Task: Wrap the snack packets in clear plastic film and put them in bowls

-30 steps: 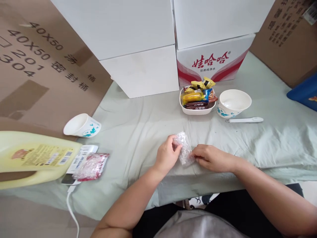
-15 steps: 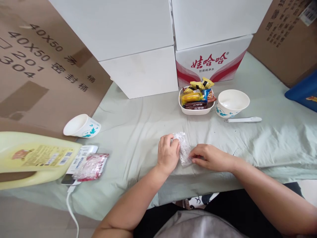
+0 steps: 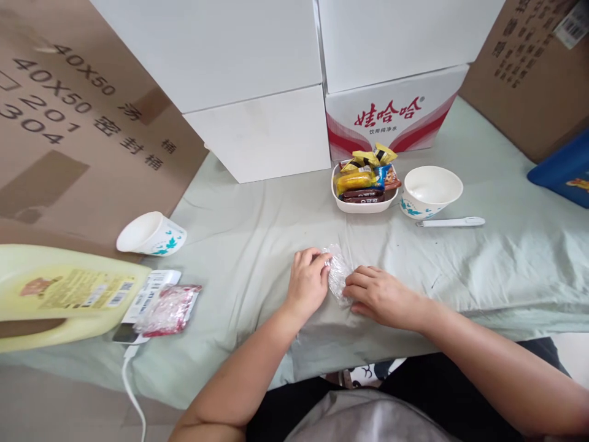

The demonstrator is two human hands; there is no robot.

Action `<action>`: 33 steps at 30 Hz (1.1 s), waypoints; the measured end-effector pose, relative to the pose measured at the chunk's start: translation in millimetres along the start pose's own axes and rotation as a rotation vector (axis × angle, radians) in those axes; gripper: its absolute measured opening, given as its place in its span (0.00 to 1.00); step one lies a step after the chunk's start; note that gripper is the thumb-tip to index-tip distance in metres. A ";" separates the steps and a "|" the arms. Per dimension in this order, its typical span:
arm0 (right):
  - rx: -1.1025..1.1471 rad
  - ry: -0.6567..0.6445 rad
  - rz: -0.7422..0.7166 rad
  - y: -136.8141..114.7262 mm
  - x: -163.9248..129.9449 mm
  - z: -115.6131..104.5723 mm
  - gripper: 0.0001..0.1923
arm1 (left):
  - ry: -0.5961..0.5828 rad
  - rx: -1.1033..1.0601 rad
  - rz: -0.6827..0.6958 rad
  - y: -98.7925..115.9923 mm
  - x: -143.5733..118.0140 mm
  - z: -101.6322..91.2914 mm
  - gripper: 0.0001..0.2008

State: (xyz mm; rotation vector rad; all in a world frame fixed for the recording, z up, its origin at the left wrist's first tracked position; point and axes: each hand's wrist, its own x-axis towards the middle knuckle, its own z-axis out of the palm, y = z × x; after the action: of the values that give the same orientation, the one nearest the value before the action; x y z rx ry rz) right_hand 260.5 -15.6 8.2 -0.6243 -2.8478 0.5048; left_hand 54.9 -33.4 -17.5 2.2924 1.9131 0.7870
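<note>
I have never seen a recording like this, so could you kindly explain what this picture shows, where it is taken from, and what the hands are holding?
There is no machine here. The camera sits on a person's head and looks down at their own bare hands. The left hand and right hand pinch a small crinkled clear plastic wrapper between them, low on a table covered with a pale green cloth. Further back stand a white dish of wrapped snacks, a white bowl and a white spoon. On the left lie a tipped paper cup, a yellow jug and a red-edged packet. Boxes stand behind.
</note>
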 end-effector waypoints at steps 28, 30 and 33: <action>-0.120 0.259 0.516 11.4 10.7 8.3 0.07 | -0.116 -0.141 0.255 16.6 -10.9 2.4 0.16; -0.034 0.254 0.466 17.2 9.1 7.2 0.06 | -0.073 -0.080 0.202 15.9 -11.2 2.9 0.15; 0.117 0.226 0.363 23.5 3.8 1.3 0.09 | -0.059 -0.051 0.213 13.1 -11.5 4.7 0.15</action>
State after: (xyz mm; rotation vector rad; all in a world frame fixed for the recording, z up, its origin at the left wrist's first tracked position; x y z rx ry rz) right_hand 265.6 5.8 -1.1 -1.1070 -2.4808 0.6060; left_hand 67.5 -45.9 -20.9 2.4870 1.6250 0.7674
